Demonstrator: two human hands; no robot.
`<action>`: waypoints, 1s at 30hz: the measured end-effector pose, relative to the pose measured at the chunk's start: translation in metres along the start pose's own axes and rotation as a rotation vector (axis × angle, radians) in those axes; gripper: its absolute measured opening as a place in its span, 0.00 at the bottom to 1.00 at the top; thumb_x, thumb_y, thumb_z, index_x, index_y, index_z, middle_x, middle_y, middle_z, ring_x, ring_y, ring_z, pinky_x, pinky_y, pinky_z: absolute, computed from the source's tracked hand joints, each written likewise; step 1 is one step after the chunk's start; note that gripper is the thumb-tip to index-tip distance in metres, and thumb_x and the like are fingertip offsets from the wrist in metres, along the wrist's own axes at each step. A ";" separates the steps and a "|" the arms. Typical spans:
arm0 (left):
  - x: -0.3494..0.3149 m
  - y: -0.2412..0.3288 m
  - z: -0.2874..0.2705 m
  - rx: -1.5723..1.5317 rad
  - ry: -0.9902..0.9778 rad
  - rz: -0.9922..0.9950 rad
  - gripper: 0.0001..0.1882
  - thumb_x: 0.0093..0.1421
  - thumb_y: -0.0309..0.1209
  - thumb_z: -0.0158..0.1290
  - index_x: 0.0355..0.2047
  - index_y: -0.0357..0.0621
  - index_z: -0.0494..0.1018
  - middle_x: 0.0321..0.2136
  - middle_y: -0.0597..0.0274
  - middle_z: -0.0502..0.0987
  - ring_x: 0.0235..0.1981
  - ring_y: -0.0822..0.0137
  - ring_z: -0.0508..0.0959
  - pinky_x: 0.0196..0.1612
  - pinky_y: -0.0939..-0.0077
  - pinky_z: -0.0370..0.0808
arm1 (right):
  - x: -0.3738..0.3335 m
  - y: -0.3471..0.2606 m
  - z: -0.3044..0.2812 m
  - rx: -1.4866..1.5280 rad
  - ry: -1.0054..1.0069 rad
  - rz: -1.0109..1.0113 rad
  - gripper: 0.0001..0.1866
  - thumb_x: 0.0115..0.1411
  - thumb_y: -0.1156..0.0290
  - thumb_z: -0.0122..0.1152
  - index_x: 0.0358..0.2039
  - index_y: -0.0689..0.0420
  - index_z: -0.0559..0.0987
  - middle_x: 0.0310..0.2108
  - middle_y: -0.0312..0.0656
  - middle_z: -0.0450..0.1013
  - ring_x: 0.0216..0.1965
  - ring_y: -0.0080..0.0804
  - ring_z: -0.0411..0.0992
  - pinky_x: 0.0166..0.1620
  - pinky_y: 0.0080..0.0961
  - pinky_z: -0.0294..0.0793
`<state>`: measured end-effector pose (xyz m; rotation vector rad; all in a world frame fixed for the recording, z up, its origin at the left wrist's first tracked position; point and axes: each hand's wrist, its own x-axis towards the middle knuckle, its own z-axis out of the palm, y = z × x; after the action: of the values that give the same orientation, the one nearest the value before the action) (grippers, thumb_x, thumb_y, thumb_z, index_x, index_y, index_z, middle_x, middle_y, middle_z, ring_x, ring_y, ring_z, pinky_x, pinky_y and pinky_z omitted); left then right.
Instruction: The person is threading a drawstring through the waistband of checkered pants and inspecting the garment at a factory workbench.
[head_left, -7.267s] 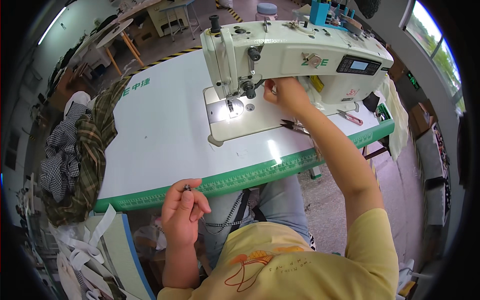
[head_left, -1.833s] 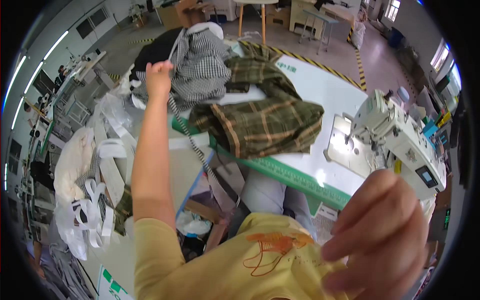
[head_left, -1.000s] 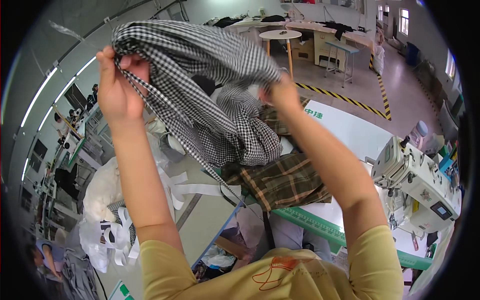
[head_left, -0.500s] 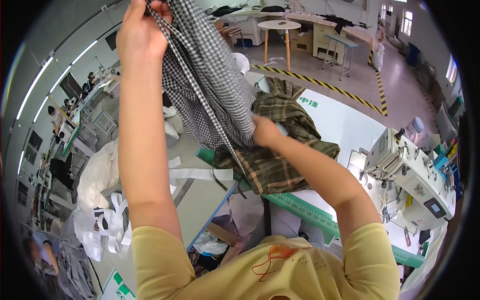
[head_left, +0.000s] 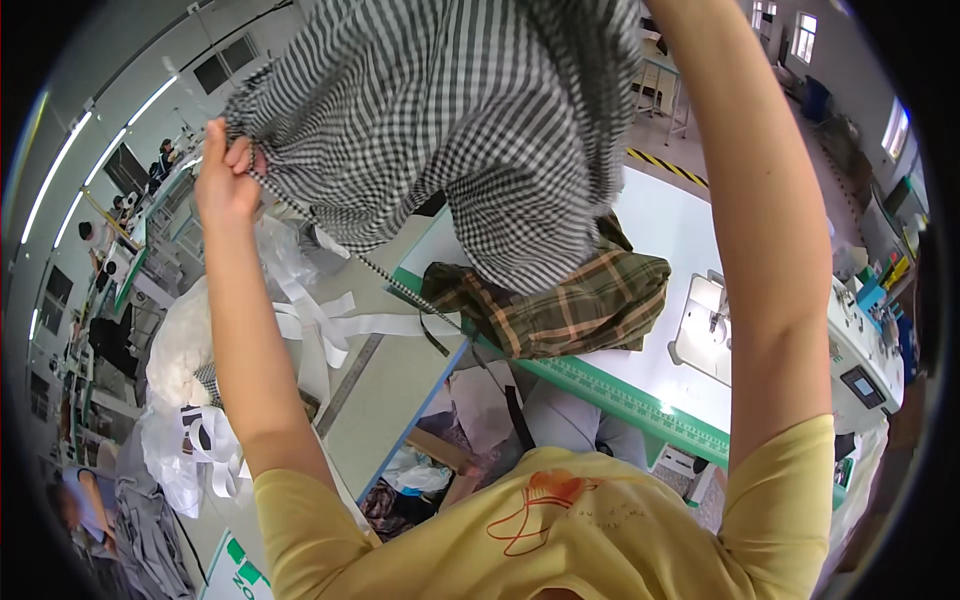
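A black-and-white gingham garment (head_left: 420, 130) hangs spread out high in front of me. My left hand (head_left: 228, 185) is closed on its left edge, where a narrow checked drawstring (head_left: 390, 275) trails down toward the table edge. My right arm reaches up past the garment's right side; my right hand is beyond the upper edge of the picture. Under the gingham, a brown-and-green plaid garment (head_left: 590, 310) lies on the white sewing table (head_left: 660, 220), partly covered from sight.
A white sewing machine (head_left: 862, 365) stands at the right, partly behind my right arm. White elastic strips (head_left: 375, 324) and a metal ruler (head_left: 352, 380) lie on the left table. Beside them are white bundled cloth (head_left: 180, 345) and clear plastic (head_left: 165, 450). Other people work at the far left.
My right hand has left the plaid garment's area and gone up out of view. My left hand has moved lower and left. The gingham garment has spread wide between them.
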<state>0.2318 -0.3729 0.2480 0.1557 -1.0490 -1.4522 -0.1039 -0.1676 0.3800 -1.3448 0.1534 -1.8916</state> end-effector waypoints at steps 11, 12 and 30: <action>-0.026 -0.042 -0.029 0.256 0.003 -0.274 0.09 0.62 0.31 0.49 0.37 0.37 0.67 0.43 0.53 0.72 0.47 0.57 0.74 0.31 0.81 0.73 | -0.066 0.043 -0.082 -1.876 0.018 0.394 0.25 0.62 0.58 0.47 0.50 0.66 0.69 0.47 0.50 0.70 0.48 0.38 0.69 0.52 0.32 0.66; -0.033 -0.052 -0.007 0.323 -0.089 -0.292 0.10 0.62 0.34 0.48 0.37 0.40 0.68 0.46 0.51 0.72 0.35 0.71 0.76 0.23 0.89 0.65 | -0.069 0.034 -0.164 -1.420 0.191 0.635 0.21 0.62 0.63 0.47 0.51 0.64 0.68 0.40 0.46 0.73 0.42 0.35 0.71 0.47 0.31 0.69; -0.225 -0.123 0.027 1.355 -0.929 -0.036 0.04 0.52 0.29 0.54 0.26 0.42 0.74 0.53 0.56 0.67 0.33 0.62 0.76 0.34 0.71 0.72 | -0.289 0.077 -0.104 -1.916 -0.517 0.446 0.16 0.48 0.68 0.62 0.39 0.53 0.76 0.40 0.38 0.72 0.41 0.40 0.69 0.41 0.37 0.69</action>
<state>0.1732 -0.1925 0.0734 0.4730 -2.6765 -0.5443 -0.1149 -0.0647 0.0809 -2.4478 2.1073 -0.5090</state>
